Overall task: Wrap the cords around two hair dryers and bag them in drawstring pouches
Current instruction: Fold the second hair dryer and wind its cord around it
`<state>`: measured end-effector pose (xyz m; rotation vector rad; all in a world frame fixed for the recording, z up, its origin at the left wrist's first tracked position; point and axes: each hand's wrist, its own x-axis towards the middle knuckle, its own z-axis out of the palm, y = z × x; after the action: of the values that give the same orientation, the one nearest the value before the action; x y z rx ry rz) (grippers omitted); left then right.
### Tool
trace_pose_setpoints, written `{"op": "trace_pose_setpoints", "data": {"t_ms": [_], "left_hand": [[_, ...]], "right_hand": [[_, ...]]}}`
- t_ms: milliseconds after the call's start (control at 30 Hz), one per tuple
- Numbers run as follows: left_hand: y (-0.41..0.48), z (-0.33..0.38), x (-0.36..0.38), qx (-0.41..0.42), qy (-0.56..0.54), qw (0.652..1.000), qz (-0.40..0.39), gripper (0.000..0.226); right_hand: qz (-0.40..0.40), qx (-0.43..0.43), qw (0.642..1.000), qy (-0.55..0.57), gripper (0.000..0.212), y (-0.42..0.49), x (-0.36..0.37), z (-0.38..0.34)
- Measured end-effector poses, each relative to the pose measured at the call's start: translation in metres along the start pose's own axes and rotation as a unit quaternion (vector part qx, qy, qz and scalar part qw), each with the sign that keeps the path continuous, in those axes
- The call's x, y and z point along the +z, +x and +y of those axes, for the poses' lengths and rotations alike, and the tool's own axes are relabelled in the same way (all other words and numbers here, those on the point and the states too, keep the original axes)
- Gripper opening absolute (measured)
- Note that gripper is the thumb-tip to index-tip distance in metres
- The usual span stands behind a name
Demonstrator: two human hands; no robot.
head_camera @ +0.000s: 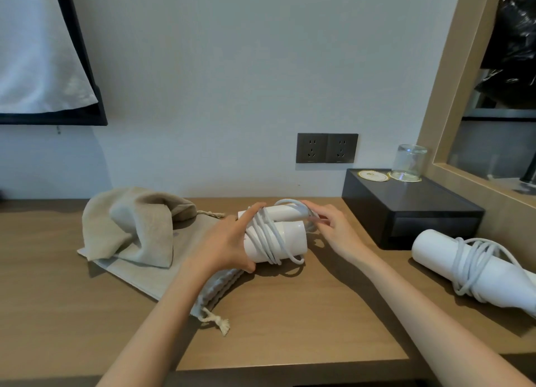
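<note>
The left hand [229, 244] grips the folded dryer [290, 236], thumb below and fingers curled over the top, pinning the wound cord [265, 236]. The right hand [333, 227] pinches the cord's last loop at the dryer's far end; that spot is blurred, so the plug cannot be made out. The dryer sits low over the desk [290, 314], just left of the box [406, 212]. This looks like the close of the wrapping step: the loose end needs tucking so the coils hold, then a pouch must be opened. The second dryer [441, 253], already wrapped, lies in front and to the right of the box. Both pouches [162, 267] lie well left of the box, one crumpled on one flat, neither filled. A glass [410, 162] stands upturned on the box, outlets [327, 148] sit on the wall behind its left end, and a mirror [493, 143] rises to its right.
</note>
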<state>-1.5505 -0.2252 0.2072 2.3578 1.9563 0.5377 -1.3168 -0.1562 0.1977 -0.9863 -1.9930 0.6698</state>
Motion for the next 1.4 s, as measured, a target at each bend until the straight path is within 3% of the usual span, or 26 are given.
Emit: {"op": "trace_pose_setpoints", "data": {"t_ms": [267,467,600,700,833,1000,1133,1233,1400], "left_hand": [[-0.011,-0.009,0.004,0.03,-0.082,0.994,0.062,0.111],[-0.02,-0.009,0.004,0.06,-0.172,0.977,0.108,0.102],[-0.027,-0.011,0.005,0.071,-0.209,0.966,0.136,0.095],[-0.033,-0.013,0.005,0.077,-0.223,0.962,0.139,0.096],[-0.035,-0.016,0.006,0.093,-0.226,0.961,0.131,0.1],[-0.031,-0.019,0.008,0.103,-0.196,0.967,0.126,0.101],[-0.027,-0.021,0.012,0.106,-0.168,0.972,0.129,0.102],[-0.026,-0.022,0.014,0.118,-0.146,0.975,0.12,0.102],[-0.022,-0.021,0.013,0.106,-0.126,0.981,0.102,0.105]], "right_hand": [[-0.054,-0.05,0.99,-0.117,0.048,-0.001,-0.012,-0.014],[-0.135,-0.026,0.99,0.018,0.043,-0.004,-0.01,-0.038],[-0.09,0.049,0.99,0.1,0.048,-0.004,-0.015,-0.044],[-0.137,0.117,0.971,0.158,0.032,-0.006,-0.026,-0.044],[-0.218,0.145,0.94,0.22,0.018,-0.006,-0.042,-0.043],[-0.221,0.131,0.962,0.094,0.02,-0.002,-0.054,-0.039],[-0.182,0.056,0.973,-0.134,0.012,0.002,-0.067,-0.033],[-0.103,0.019,0.956,-0.275,0.016,0.001,-0.067,-0.017],[0.063,0.024,0.915,-0.399,0.025,-0.002,-0.055,-0.013]]}}
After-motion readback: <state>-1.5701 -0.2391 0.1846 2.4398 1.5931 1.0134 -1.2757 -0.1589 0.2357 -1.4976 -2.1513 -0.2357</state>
